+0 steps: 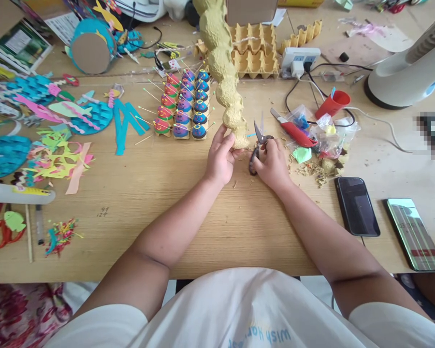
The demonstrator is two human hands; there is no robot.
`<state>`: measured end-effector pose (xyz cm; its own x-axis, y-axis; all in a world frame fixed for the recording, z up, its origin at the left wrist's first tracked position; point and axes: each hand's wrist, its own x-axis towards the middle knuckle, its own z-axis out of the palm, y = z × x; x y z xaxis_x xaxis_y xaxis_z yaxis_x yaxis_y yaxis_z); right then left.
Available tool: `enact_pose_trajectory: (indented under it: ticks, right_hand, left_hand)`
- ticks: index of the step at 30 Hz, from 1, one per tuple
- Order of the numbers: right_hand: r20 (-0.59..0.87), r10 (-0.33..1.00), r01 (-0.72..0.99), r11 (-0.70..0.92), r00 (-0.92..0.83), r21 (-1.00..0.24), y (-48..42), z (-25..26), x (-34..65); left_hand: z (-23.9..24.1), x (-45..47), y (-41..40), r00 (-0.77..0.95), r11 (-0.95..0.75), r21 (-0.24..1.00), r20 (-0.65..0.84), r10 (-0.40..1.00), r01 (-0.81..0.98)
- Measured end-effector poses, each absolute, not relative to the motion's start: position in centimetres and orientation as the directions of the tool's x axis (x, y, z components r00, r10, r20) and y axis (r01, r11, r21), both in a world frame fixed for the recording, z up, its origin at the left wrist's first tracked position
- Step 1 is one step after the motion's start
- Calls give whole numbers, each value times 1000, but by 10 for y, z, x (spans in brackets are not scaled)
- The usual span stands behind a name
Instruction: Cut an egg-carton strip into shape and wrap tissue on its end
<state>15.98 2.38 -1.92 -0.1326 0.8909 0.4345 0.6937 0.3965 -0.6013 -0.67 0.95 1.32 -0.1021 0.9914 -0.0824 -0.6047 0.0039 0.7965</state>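
Note:
My left hand (221, 157) grips the near end of a long tan strip of egg carton (226, 84), its row of cups rising away from me. In my right hand (273, 164) is a pair of dark-handled scissors (261, 140). The blades are parted and point up and away, just right of the strip and apart from it. Behind my left hand stand painted egg-carton caterpillars (181, 108) in red, purple and blue, with pins sticking out of them.
Uncut egg carton (255, 50) and a power strip (300, 58) lie at the back. To the right are a red-handled knife (297, 133), a red cup (333, 102), carton scraps and two phones (357, 205). Paper fish crafts and cut paper strips (60, 159) cover the left side.

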Motion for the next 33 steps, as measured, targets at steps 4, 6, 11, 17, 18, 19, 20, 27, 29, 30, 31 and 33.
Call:
enact_pose_trajectory:
  ticks: [4,6,11,17,18,19,20,27,29,30,31,33]
  right_hand:
    - [386,892,661,438,-235,-609,20,-13,159]
    - [363,894,671,441,-264,-596,17,-6,158]
    - [342,900,716,424,-269,-554,10,4,156]
    - [360,907,758,391,-220,-522,8,4,154]
    - [354,911,763,380,-211,-523,8,4,154]
    - [348,915,768,370,-204,-523,8,4,154]
    - [342,919,772,361,-198,-523,8,4,154]
    - [332,926,766,345,-182,-542,8,3,153]
    - [328,927,768,341,-180,-542,9,3,153]
    - [321,930,770,337,-181,-542,9,3,153]
    - [312,933,774,331,-181,-540,9,3,153]
    - [298,937,783,320,-181,-533,9,3,153]
  left_hand:
    - [13,-7,10,-128,-32,780,-62,990,-625]
    - [13,-8,10,-147,-37,781,-71,987,-624]
    - [11,-8,12,-191,-44,801,-88,978,-596]
    - [8,-8,12,-191,-68,802,-58,980,-593]
    - [8,-8,12,-193,-66,805,-62,979,-590]
    - [8,-8,12,-197,-60,809,-69,978,-585]
    - [8,-8,12,-200,-54,812,-77,977,-580]
    - [8,-8,12,-196,-59,794,-77,978,-605]
    - [7,-9,13,-196,-69,784,-68,978,-617]
    - [7,-9,13,-197,-73,780,-65,978,-621]
    - [7,-9,13,-198,-75,779,-65,978,-622]
    - [7,-9,13,-206,-72,784,-73,976,-616]
